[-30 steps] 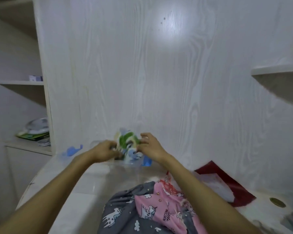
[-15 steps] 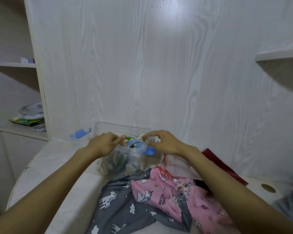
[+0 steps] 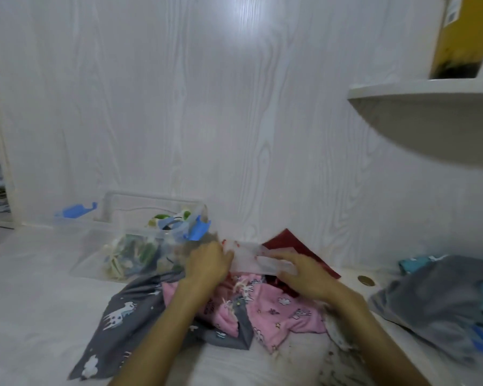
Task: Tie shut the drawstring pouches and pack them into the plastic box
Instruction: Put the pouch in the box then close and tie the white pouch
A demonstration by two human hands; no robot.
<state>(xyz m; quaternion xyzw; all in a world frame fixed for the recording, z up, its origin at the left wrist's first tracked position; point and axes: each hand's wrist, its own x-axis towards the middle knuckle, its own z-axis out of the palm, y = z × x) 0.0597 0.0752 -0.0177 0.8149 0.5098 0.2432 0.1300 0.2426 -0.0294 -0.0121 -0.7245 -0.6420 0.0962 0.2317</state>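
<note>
A clear plastic box (image 3: 115,197) with blue latches stands against the wall at the left and holds several green and blue patterned pouches (image 3: 162,222). Just right of the box, a white pouch with red print (image 3: 247,257) is pinched between my hands. My left hand (image 3: 207,264) grips its left end and my right hand (image 3: 304,270) grips its lower right edge. Below the hands lie a grey unicorn pouch (image 3: 123,316) and a pink unicorn pouch (image 3: 279,307) on the white table. My forearms hide parts of both.
A dark red flat item (image 3: 290,242) leans behind the white pouch. Grey and teal cloth (image 3: 444,296) is heaped at the right, near a small gold disc (image 3: 365,280). A rounded shelf (image 3: 430,112) with a yellow box (image 3: 463,37) juts out above.
Both hands left the green and blue pouch in the box and moved right and down onto the white pouch. The view swung right and downward.
</note>
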